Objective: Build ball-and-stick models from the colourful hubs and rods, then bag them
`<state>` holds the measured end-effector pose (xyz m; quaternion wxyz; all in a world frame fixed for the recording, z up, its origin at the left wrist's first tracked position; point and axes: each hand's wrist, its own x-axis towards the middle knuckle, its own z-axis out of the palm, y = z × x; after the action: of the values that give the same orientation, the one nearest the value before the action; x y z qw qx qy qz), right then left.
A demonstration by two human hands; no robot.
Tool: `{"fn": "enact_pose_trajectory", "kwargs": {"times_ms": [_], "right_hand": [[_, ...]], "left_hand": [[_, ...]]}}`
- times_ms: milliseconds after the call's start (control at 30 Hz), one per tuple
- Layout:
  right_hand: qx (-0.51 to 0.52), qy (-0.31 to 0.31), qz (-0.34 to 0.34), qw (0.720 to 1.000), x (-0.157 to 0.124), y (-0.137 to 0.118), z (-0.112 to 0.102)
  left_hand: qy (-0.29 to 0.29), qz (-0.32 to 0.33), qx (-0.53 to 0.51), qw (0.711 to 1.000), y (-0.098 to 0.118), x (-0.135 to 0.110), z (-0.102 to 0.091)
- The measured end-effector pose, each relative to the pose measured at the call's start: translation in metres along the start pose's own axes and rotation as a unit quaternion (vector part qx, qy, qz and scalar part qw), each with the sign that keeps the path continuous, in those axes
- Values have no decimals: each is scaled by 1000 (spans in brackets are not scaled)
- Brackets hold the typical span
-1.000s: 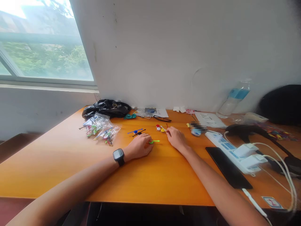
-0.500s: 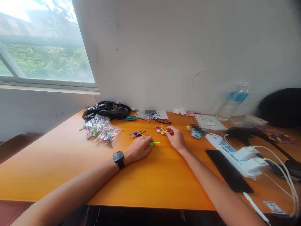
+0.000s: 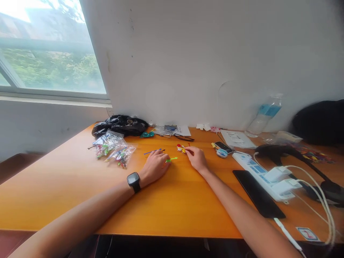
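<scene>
My left hand, palm down on the table, pinches a green arrow spinner at its thumb side, the arrow pointing right. Its fingers partly cover a blue arrow and a black arrow on the table. To the right, my right hand is closed in a pinch on a small yellow arrow. That arrow reaches left over a few small round discs; a red disc and a white one show beside it. A bit of red shows just behind the right fingers.
Clear plastic bags of colourful small parts and a black plastic bag lie at the left. On the right are a phone, a power strip with chargers, a round blue-white case and a water bottle.
My left hand has moved slightly left and away from me with the green spinner, now covering more of the blue and black arrows. The yellow arrow in my right hand has tipped lower over the discs.
</scene>
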<state>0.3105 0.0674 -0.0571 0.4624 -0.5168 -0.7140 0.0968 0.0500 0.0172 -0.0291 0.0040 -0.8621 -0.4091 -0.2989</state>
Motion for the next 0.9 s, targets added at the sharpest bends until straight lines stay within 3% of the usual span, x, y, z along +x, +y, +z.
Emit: {"fn": "enact_pose_trajectory", "kwargs": {"times_ms": [300, 533, 667, 800, 900], "right_hand": [[-14, -25, -15, 999, 0, -2, -2], [-27, -38, 1, 999, 1, -14, -16], [16, -104, -7, 994, -7, -30, -23], [106, -198, -25, 974, -21, -54, -19], [158, -237, -47, 958, -28, -65, -12]], "left_hand": [[6, -81, 96, 992, -9, 4, -30], [3, -80, 72, 994, -5, 4, -35], [38, -82, 35, 995, -1, 3, -37], [81, -32, -43, 995, 0, 2, -36], [58, 57, -94, 992, 1, 1, -28]]}}
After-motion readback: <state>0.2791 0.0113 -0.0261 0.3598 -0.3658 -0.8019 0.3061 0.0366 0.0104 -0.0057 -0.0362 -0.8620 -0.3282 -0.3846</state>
